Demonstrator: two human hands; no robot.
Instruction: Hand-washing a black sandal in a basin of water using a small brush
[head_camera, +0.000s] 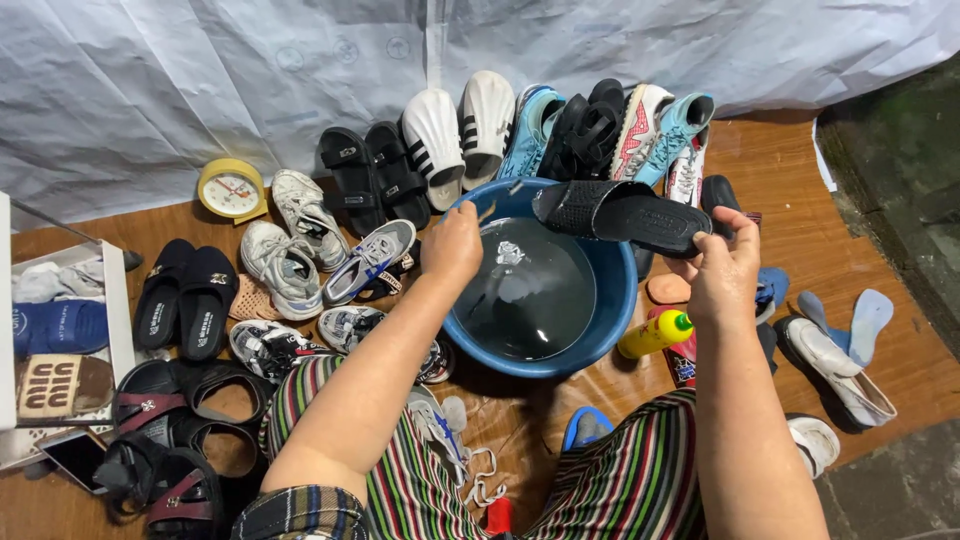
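The slipper (620, 213) in the right hand (725, 270) is black, with a dotted texture on its strap. The basin (610, 320) is blue, its water dark and grey. The bottle (655, 334) beside it is yellow with a green cap. Behind the basin stand white slides (460, 130) with black stripes, black sandals (372, 178), a light blue sneaker (530, 125) and a white shoe (640, 125) with red markings. The clock (231, 188) is yellow with a white face. The trousers (610, 480) are striped in green, red, white and black. The floor (800, 190) is brown wood; the sheet (200, 70) behind is white
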